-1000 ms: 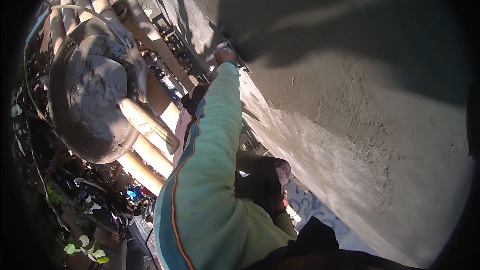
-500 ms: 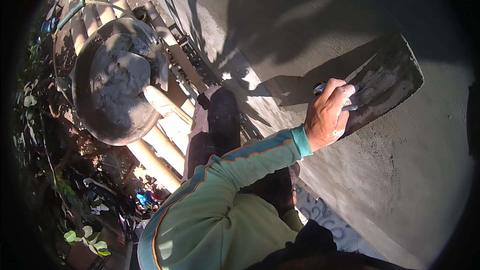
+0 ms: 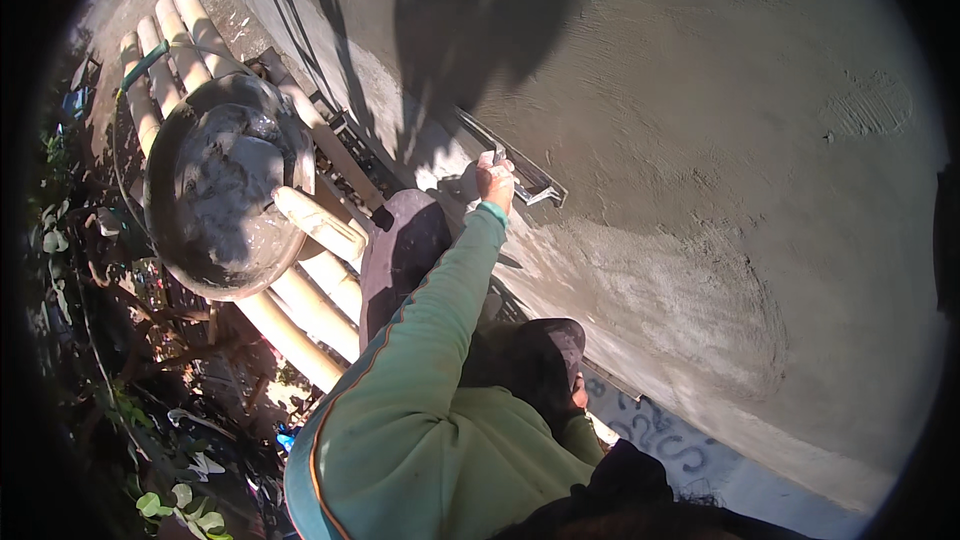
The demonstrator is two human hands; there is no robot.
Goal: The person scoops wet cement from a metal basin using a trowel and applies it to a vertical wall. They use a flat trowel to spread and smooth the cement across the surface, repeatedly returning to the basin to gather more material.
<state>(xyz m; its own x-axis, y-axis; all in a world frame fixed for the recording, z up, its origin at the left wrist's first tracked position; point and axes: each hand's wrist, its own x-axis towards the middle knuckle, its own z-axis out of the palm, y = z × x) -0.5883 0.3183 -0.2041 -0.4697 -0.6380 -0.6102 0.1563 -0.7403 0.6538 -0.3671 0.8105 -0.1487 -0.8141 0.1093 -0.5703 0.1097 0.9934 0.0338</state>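
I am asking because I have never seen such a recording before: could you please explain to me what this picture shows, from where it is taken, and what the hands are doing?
There is no machine here, only a person with bare hands. The view comes from a wide fisheye camera worn on the head, looking down, so straight edges bend and the border is dark. The left hand reaches forward, gripping a flat tool at the grey wall. A little of the right hand shows near one knee; whether it holds anything, I cannot tell. To the left, a round basin of grey mix rests on pale poles, with a thick handle sticking out over its rim.
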